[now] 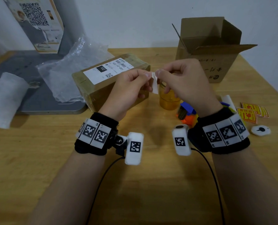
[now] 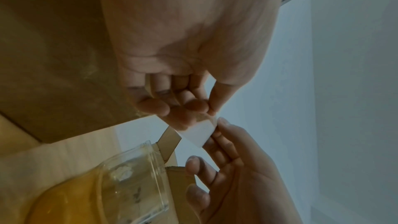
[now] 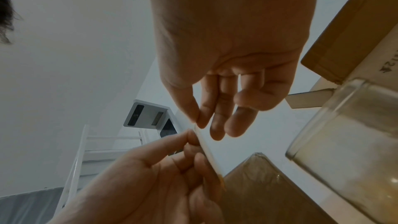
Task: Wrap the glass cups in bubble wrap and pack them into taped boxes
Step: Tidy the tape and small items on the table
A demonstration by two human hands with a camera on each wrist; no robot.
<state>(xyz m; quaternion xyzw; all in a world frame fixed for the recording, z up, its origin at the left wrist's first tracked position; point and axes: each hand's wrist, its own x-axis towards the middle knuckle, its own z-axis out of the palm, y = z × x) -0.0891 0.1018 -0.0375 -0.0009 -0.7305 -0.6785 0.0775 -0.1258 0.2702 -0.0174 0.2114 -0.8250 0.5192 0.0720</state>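
Observation:
Both hands hover above the table and pinch one small white paper slip between thumb and forefinger. My left hand holds its left edge and my right hand its top right corner. The slip shows flat in the left wrist view and edge-on as a slip in the right wrist view. An amber glass cup stands upright and unwrapped on the table just below the hands. A taped brown box with a white shipping label lies left of the cup. An open cardboard box stands behind on the right.
Loose bubble wrap lies on a grey tray at the back left, with a rolled bundle beside it. An orange and blue tape dispenser, red-yellow stickers and a white round disc sit at the right.

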